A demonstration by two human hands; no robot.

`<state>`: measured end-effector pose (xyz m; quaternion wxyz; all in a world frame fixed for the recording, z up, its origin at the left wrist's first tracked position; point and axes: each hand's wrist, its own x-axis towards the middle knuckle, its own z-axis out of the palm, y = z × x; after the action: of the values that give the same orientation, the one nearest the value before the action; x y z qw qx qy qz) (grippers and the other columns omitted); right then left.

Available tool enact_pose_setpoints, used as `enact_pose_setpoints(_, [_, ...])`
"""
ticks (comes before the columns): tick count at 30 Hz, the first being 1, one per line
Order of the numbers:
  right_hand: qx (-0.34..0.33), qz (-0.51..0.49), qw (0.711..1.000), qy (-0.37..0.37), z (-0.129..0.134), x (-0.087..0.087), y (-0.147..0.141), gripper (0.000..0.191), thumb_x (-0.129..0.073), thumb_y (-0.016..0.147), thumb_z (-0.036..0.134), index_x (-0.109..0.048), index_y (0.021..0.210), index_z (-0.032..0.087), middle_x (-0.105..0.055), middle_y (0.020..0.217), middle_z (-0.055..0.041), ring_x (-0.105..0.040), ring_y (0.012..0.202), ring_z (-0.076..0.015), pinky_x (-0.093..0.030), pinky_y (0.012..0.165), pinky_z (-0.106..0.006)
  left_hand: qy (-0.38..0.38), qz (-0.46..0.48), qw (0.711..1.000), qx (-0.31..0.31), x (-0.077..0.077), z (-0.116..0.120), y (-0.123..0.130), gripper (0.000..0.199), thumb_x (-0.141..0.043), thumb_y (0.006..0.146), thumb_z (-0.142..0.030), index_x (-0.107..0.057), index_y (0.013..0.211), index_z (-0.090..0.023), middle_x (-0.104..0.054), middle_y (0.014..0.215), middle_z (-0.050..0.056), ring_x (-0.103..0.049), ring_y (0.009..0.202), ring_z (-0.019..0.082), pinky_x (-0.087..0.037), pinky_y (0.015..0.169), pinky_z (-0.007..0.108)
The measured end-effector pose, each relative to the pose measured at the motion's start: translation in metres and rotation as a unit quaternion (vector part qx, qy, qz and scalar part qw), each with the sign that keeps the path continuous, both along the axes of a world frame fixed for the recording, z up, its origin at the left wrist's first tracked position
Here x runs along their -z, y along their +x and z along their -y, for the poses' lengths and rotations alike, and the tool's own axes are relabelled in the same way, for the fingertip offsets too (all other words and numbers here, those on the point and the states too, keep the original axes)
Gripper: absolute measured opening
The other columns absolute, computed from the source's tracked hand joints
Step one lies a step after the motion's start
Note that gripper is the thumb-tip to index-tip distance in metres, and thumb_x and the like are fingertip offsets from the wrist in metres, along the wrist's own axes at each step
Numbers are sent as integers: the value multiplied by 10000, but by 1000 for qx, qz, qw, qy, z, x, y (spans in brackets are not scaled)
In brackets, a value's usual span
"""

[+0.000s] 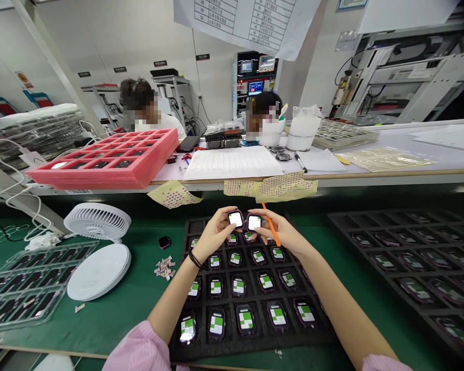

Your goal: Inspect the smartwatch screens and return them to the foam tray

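My left hand grips a smartwatch body with a lit white screen, thumb at its lower edge. Close beside it, my right hand holds a second smartwatch body, its screen white too. An orange stick-like tool also rests between the fingers of my right hand. Both hands are above the far end of a black foam tray. Rows of watch bodies lie in its pockets, most with green and white screens; my hands and forearms cover some pockets.
Left on the green bench are a white fan, a clear tray, a dark watch and small scraps. Another black tray is at right. A shelf ahead carries a pink foam tray and papers. Two people sit beyond.
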<state>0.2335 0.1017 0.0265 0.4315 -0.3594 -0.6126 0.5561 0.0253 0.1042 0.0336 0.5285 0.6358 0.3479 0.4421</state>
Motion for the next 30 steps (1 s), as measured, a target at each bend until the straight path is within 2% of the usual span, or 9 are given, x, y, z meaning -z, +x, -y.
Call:
enact_pose_setpoints(4, [16,0,1000,5,-2,3,0,477,-717,743,318,-568,1186,221,-622,1100,-82,-654,644,-143,-449,435,-227,-4,-10,1000,-9,0,0,0,481,-667,788,-307,-484,1217,-191,-604,1090,97,-632,828,171,-434,536,197])
enact_pose_setpoints(10, [52,-7,999,-4,-1,2,0,347,-663,792,417,-639,1062,200,-636,818,-30,-625,510,-132,-426,407,-233,3,-24,999,-36,-2,0,1,343,-585,841,-406,-590,1088,-169,-603,846,35,-548,579,98,-390,466,198])
enact_pose_setpoints(14, [78,0,997,-10,3,-3,-1,293,-652,797,439,-661,969,203,-608,721,1,-564,429,-103,-403,380,-226,4,-47,998,-49,-4,1,1,318,-568,844,-439,-626,976,-156,-574,728,7,-484,499,72,-313,412,180])
enact_pose_setpoints(17, [87,2,996,-19,4,-3,-2,255,-666,786,425,-665,920,207,-585,713,18,-509,392,-71,-396,379,-223,8,-51,997,-49,-3,1,1,321,-598,821,-451,-619,932,-150,-587,734,9,-481,523,74,-317,416,174])
enact_pose_setpoints(21, [62,9,998,-15,1,1,-2,286,-693,765,392,-643,993,226,-565,723,24,-539,438,-82,-373,388,-213,13,-43,998,-32,-1,0,1,334,-633,803,-420,-590,1014,-164,-588,764,7,-526,596,95,-423,497,193])
enact_pose_setpoints(24, [32,17,999,-2,-1,4,0,382,-707,750,367,-604,1095,239,-591,826,-4,-575,522,-103,-388,400,-211,19,-31,999,-11,1,-1,0,379,-652,795,-356,-543,1109,-175,-621,945,44,-602,718,123,-505,663,249])
enact_pose_setpoints(26, [22,26,999,6,-1,4,1,424,-722,736,344,-586,1124,241,-605,912,-24,-584,568,-108,-418,427,-217,29,-31,999,-4,2,-2,0,424,-672,780,-312,-518,1150,-175,-619,1040,69,-623,798,141,-509,770,285])
enact_pose_setpoints(30, [31,31,999,10,-2,4,1,451,-761,686,311,-592,1097,233,-615,998,-40,-574,563,-98,-452,471,-237,33,-43,998,-10,3,-2,0,461,-694,758,-284,-508,1164,-172,-616,1044,78,-608,860,158,-503,797,294])
